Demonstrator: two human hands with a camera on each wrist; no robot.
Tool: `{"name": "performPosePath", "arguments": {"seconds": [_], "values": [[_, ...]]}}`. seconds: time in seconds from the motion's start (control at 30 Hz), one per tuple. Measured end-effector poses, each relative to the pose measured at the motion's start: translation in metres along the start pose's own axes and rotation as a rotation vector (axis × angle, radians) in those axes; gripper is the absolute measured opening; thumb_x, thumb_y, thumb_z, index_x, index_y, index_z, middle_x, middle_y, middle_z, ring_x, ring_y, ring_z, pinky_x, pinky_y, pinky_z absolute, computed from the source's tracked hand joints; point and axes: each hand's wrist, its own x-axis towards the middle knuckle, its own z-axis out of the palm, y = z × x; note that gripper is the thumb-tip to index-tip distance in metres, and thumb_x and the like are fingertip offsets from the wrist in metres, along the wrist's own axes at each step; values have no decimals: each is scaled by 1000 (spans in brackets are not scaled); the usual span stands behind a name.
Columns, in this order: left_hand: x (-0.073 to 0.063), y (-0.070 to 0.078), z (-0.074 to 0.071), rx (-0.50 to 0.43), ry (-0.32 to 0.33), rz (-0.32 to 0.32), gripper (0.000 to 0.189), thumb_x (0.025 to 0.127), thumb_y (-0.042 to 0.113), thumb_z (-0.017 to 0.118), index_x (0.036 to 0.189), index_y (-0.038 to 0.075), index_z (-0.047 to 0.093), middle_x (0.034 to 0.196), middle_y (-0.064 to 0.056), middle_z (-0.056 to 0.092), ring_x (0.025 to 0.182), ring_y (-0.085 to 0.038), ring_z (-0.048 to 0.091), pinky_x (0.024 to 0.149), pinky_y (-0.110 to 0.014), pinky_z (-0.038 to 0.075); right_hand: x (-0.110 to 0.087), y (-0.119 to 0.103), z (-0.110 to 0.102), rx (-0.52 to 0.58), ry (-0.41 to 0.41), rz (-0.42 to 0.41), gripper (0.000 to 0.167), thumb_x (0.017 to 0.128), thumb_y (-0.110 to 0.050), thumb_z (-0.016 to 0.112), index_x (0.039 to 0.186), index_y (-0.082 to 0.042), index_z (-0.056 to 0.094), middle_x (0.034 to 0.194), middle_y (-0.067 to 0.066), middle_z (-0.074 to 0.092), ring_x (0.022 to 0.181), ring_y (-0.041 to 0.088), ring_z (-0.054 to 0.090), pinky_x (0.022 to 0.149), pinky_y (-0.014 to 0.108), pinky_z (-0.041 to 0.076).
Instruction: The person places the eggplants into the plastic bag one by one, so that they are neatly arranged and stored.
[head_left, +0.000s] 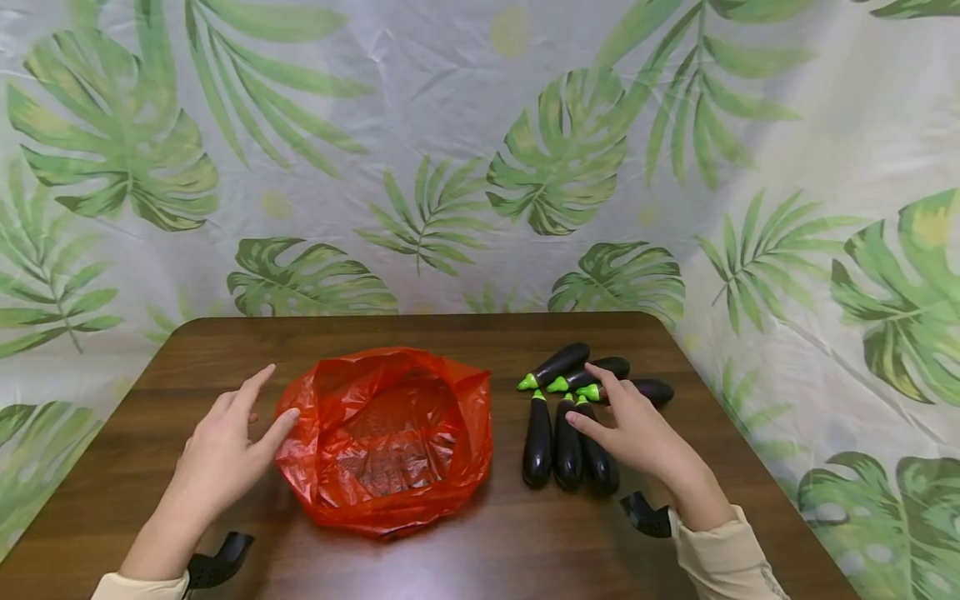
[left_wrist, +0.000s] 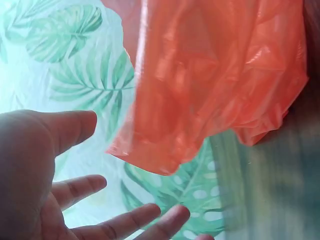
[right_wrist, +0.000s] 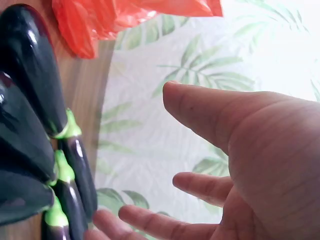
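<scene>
A red plastic bag (head_left: 397,433) stands on the table with its mouth spread wide; its crinkled side (left_wrist: 200,75) fills much of the left wrist view. Beside its left rim is my left hand (head_left: 221,454), fingers spread and holding nothing. To the right of the bag lie several dark eggplants (head_left: 567,446) with bright green caps, in two groups: one pointing toward me, the other slanting away to the right. My right hand (head_left: 637,425) hovers over them with thumb and fingers apart, palm bare. In the right wrist view the eggplants (right_wrist: 30,65) lie to the left of that hand.
The brown wooden table (head_left: 480,558) has rounded far corners. A pale cloth with green leaf prints (head_left: 435,208) hangs behind and around it. Black wrist mounts (head_left: 220,561) sit under both wrists, next to light sleeves.
</scene>
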Motion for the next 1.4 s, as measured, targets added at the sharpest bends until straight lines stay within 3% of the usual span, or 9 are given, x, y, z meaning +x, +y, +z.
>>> {"name": "performPosePath", "arguments": {"seconds": [0.3, 0.47, 0.6, 0.73, 0.9, 1.0, 1.4], "values": [[0, -24, 10, -195, -74, 5, 74, 106, 42, 67, 166, 9, 36, 141, -36, 61, 115, -50, 72, 89, -64, 60, 13, 2, 13, 64, -60, -9, 82, 104, -47, 70, 164, -3, 35, 136, 30, 62, 108, 33, 75, 93, 55, 61], [-1, -34, 17, -356, -138, -46, 73, 107, 38, 67, 167, 11, 34, 143, -36, 58, 119, -48, 71, 78, -46, 66, 22, 4, 19, 156, -116, 31, 80, 103, -47, 70, 164, -6, 36, 138, 28, 64, 101, 28, 76, 86, 46, 62], [-3, -42, 24, -535, -183, -97, 72, 108, 31, 67, 168, 12, 31, 146, -35, 51, 110, -24, 74, 74, -35, 67, 27, 5, 22, 220, -142, 61, 77, 104, -43, 71, 163, -6, 38, 130, 24, 65, 80, 21, 74, 80, 37, 61], [-4, -49, 31, -665, -189, -107, 69, 109, 24, 65, 168, 14, 30, 141, -28, 54, 97, -2, 70, 76, -34, 67, 32, 3, 24, 241, -155, 66, 76, 104, -42, 71, 161, -4, 39, 122, 19, 67, 74, 20, 72, 79, 36, 61], [-2, -55, 38, -747, -176, -78, 64, 110, 18, 63, 167, 19, 34, 122, 3, 64, 97, -3, 71, 74, -32, 66, 38, 1, 26, 231, -167, 68, 75, 104, -40, 72, 159, -1, 41, 115, 17, 70, 72, 20, 72, 75, 34, 61], [-1, -58, 41, -789, -178, -58, 62, 110, 14, 62, 166, 21, 37, 115, 14, 65, 97, -4, 71, 73, -32, 65, 42, 0, 28, 226, -168, 84, 74, 103, -39, 73, 159, -2, 43, 111, 14, 70, 70, 20, 70, 73, 33, 59], [-3, -61, 46, -921, -196, -10, 57, 112, 13, 58, 165, 16, 37, 122, 17, 69, 101, -6, 73, 74, -31, 66, 54, -8, 32, 159, -202, 45, 73, 103, -41, 73, 158, -3, 44, 101, 9, 73, 69, 19, 69, 76, 34, 58]]}}
